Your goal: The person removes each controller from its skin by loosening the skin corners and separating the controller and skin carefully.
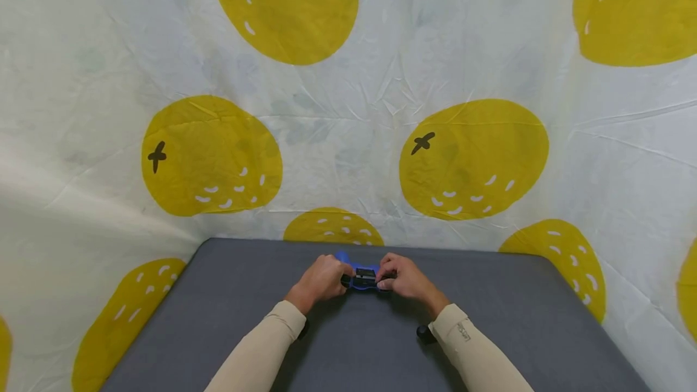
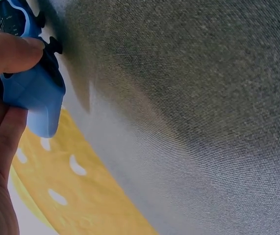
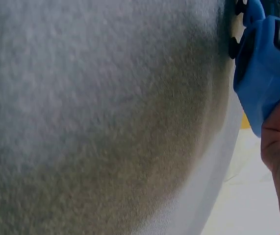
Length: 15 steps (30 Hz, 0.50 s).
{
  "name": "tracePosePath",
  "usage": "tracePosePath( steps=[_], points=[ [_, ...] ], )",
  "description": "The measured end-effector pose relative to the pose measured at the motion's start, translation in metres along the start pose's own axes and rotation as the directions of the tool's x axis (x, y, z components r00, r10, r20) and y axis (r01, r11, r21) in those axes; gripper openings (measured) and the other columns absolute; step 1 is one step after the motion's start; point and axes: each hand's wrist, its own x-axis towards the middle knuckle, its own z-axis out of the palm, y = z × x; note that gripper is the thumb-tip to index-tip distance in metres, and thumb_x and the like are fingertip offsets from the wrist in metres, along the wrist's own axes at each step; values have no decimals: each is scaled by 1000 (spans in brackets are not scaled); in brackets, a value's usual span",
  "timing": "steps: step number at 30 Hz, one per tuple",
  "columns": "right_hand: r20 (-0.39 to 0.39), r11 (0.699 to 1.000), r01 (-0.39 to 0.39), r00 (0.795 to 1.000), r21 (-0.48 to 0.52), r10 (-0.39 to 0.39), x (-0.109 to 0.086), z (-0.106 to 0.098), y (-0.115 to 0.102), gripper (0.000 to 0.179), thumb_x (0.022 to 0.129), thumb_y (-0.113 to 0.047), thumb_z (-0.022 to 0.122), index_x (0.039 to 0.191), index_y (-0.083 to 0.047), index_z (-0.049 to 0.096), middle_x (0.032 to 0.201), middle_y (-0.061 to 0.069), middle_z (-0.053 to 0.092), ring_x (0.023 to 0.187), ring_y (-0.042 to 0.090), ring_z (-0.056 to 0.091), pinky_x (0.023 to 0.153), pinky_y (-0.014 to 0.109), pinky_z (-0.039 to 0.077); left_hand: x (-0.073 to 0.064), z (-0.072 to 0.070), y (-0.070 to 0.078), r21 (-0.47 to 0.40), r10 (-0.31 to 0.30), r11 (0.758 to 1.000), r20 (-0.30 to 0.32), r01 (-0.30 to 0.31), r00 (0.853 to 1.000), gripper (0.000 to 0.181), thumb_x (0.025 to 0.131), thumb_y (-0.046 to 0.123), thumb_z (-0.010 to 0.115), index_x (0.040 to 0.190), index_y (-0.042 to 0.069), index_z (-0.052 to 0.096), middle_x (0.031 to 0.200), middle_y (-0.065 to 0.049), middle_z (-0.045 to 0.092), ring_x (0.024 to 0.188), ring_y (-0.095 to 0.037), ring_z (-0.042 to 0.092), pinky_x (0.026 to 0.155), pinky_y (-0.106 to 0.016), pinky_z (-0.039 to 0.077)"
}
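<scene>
A game controller [image 1: 365, 278] with a blue cover is held above the grey surface, its thumbsticks turned toward the surface. Its upward side shows a black recessed section in the middle. My left hand [image 1: 325, 277] grips one end. In the left wrist view the thumb [image 2: 19, 53] presses on the upward side while the fingers lie about the blue handle [image 2: 44, 110]. At the other end my right hand [image 1: 405, 277] pinches the controller, and its fingertips touch the blue handle [image 3: 265, 81] in the right wrist view. Part of the right hand is cut off there.
A grey cloth-covered table [image 1: 229, 319] lies under both hands. Behind it and at its sides hangs a white sheet [image 1: 337, 156] with large yellow fruit shapes. A small black object [image 1: 425, 334] shows beneath the right wrist.
</scene>
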Motion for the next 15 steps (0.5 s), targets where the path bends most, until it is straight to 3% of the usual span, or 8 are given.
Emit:
tracePosePath(
  steps=[4,11,15],
  points=[
    [-33,1000,-1,999,15,1,0,2,-2,4,86,-6,83,84,-6,80,96,6,65,88,14,58,80,29,51,0,1,0,-6,6,1000,-3,-6,1000,31,84,19,87,114,24,83,106,8,82,88,-16,76,82,-32,63],
    [-101,989,-149,984,-16,147,6,19,-9,24,86,-21,86,71,-15,68,85,1,58,74,9,50,69,25,43,-2,1,0,5,11,1000,-9,-11,1000,29,83,19,87,112,25,83,103,6,82,85,-16,75,79,-31,62],
    [-164,988,-153,976,-35,145,9,26,-12,29,85,-18,86,68,-13,63,80,0,57,73,10,49,69,25,42,-4,1,-2,7,7,1000,-14,-7,1000,30,83,20,88,112,25,83,102,6,82,83,-15,74,77,-30,62]
  ],
)
